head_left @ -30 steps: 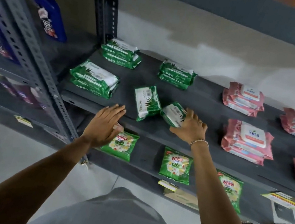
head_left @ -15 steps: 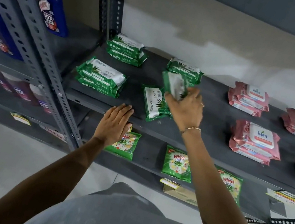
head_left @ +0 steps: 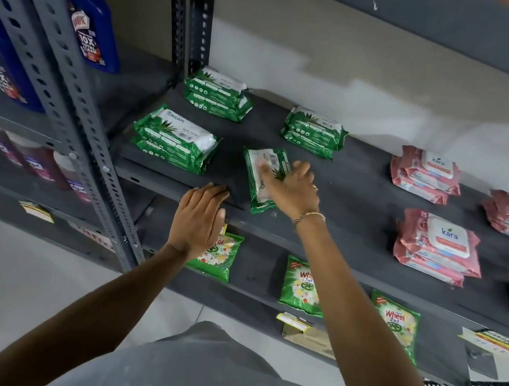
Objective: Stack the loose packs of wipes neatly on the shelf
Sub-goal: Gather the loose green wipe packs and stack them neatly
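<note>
Green Origami wipe packs lie on the grey metal shelf [head_left: 358, 194]. Three neat green stacks sit at front left [head_left: 176, 138], back left [head_left: 217, 94] and back middle [head_left: 313, 131]. Near the front edge a green pack [head_left: 257, 178] lies on top of another one, turned lengthwise. My right hand [head_left: 293, 187] rests flat over its right side with fingers spread, gripping nothing. My left hand [head_left: 199, 220] is flat against the shelf's front edge, left of that pile, and holds nothing.
Pink Kara wipe stacks [head_left: 437, 247] fill the shelf's right half. Wheel detergent packets [head_left: 303, 286] lie on the lower shelf. Blue cleaner bottles [head_left: 87, 13] stand on the neighbouring shelf at left, beyond a perforated upright post [head_left: 61, 84].
My right hand lifted a loose green pack from the shelf front, carried it left and laid it on the other loose pack, then let go. My left hand stayed at the front edge.
</note>
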### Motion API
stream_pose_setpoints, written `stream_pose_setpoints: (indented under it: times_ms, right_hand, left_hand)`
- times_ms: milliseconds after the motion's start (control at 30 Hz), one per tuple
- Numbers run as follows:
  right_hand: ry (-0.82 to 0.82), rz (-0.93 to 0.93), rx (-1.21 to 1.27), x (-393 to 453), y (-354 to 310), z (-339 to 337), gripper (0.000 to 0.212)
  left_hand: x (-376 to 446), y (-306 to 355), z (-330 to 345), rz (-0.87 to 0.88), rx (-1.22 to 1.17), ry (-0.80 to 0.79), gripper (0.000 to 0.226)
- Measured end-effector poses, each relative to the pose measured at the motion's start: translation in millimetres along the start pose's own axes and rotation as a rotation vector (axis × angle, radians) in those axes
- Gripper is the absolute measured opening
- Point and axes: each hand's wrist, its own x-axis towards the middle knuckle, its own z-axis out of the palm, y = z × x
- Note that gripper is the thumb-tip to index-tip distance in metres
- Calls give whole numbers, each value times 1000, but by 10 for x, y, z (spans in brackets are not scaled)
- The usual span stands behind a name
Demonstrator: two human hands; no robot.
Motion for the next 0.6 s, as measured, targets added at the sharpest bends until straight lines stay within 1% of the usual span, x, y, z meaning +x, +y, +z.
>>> stream_pose_setpoints:
  times_ms: [67,100,167,233,267,300,367,400,433,467,533,600]
  right_hand:
    - [-109,50,162,123,110,-148,89]
    - [-181,90,217,176,168,-200,88]
    - [-283,144,281,216,256,-257,81]
    - [-267,157,351,205,308,-240,72]
    - [-241,168,408,180,320,-214,73]
    - [-219,194,476,144,324,-175,72]
    - [-215,281,644,40,311,-86,65]
    - [-231,332,723,-30,296,-49,65]
    - [-220,363,748,-78,298,-19,67]
    - [-165,365,701,-113,310,-17,70]
    - [39,300,471,-98,381,-93,76]
    - [235,203,299,-10,439,-254,75]
  left_hand:
    - [134,172,-100,-136,-74,38,44]
    - [228,272,-146,-186,-109,30,48]
    - [435,481,-231,-271,-232,-58,58]
    - [652,603,-260,-415,-418,-188,59]
    - [764,617,-262,-486,-468,-254,59]
    - [871,608,-263,-518,-485,-331,58]
    - [1061,558,-283,-518,-519,-494,56]
    - [1139,529,-300,-507,-535,-546,58]
    - [1202,491,-298,-500,-548,-557,59]
    - [1236,466,-293,-500,-557,-526,61]
    - [1199,436,-267,-542,-592,-390,68]
    - [1076,439,-213,-666,-660,-292,76]
